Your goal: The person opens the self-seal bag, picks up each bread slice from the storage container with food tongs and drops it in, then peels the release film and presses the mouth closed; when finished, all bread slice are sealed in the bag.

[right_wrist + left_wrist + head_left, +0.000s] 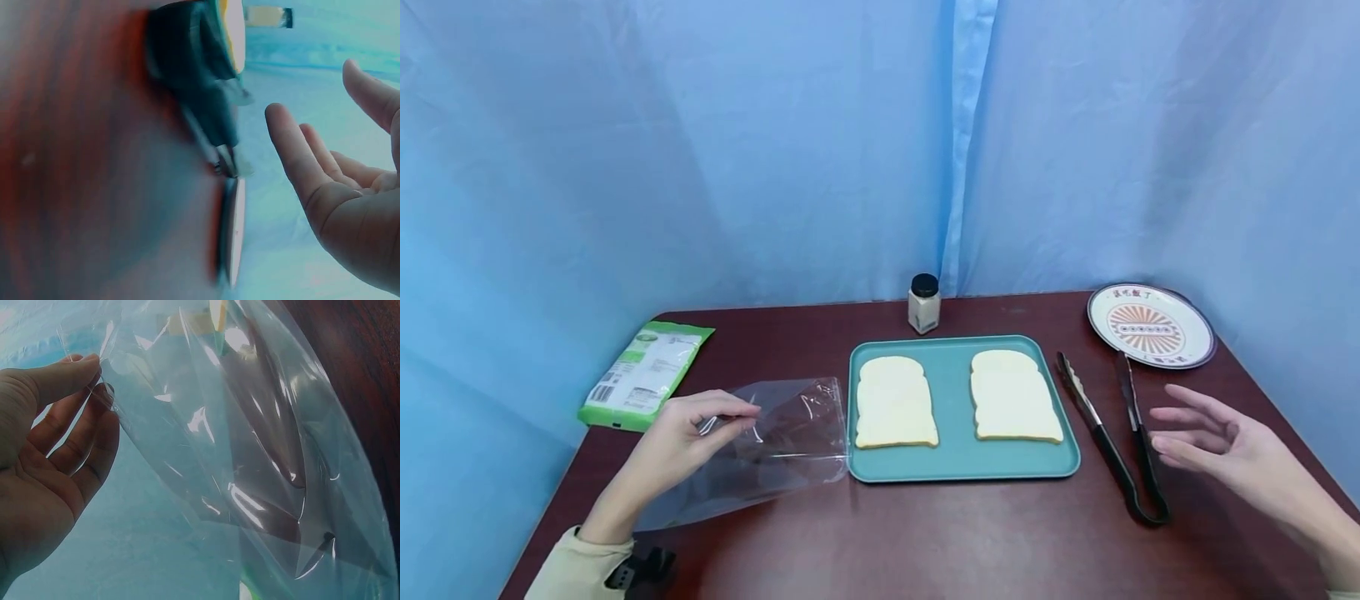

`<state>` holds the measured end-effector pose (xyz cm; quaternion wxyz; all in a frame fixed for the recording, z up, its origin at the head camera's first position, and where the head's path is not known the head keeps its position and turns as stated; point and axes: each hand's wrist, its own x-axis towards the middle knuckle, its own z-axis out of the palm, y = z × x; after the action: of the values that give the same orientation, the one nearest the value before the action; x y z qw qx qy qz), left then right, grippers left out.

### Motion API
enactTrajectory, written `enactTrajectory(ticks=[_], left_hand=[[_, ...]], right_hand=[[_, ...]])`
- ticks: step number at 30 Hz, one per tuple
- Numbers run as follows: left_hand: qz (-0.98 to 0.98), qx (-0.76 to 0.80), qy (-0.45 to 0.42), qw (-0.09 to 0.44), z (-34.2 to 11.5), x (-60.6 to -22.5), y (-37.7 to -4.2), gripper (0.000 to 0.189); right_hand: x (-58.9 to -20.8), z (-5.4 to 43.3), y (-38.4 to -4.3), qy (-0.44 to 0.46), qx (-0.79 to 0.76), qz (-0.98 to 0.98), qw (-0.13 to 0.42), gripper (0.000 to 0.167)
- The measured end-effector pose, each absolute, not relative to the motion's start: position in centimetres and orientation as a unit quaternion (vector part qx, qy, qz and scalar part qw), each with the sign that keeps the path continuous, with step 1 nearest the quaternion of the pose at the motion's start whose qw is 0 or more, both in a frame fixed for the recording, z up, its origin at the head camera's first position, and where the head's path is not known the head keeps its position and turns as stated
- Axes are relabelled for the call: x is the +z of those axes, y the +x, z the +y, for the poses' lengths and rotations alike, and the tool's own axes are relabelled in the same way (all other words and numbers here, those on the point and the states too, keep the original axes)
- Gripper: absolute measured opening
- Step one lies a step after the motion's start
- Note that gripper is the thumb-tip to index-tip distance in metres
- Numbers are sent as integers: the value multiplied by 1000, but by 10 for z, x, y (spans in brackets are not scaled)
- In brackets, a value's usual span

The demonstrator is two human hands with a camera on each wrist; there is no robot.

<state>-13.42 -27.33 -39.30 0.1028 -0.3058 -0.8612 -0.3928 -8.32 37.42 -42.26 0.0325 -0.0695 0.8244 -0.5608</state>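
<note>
Between thumb and forefinger, my left hand [700, 427] pinches the edge of a clear plastic bag [797, 425]. The bag spreads rightward to the tray's left edge, and in the left wrist view its creased film [250, 450] fills much of the frame. My right hand [1232, 450] hovers at the right with fingers apart and holds nothing. Nearest to it lie black-handled tongs [1108, 450], their arms spread. Two slices of bread, a left slice [895, 404] and a right slice [1013, 396], lie apart on a teal tray [955, 467].
A small jar with a black lid [924, 304] stands behind the tray. At the back right is a round patterned plate [1150, 325]. A green and white packet [643, 375] lies at the table's left edge. Blue curtains [820, 150] hang behind and beside the dark table [940, 542].
</note>
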Motion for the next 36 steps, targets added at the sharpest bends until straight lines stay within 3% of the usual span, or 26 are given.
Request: enactTrajectory(ticks=[5, 12, 19, 36], left_hand=[[-861, -394, -304, 105, -273, -395, -134, 34], [-865, -387, -304, 99, -270, -396, -137, 32], [-867, -385, -303, 89, -269, -397, -139, 32], [-870, -388, -294, 83, -269, -398, -136, 30]], right_hand=[[-436, 379, -84, -19, -494, 869, 39, 82], [-446, 375, -89, 27, -425, 900, 95, 97], [-449, 369, -99, 22, -398, 910, 117, 95], [-443, 351, -118, 17, -279, 950, 142, 110]])
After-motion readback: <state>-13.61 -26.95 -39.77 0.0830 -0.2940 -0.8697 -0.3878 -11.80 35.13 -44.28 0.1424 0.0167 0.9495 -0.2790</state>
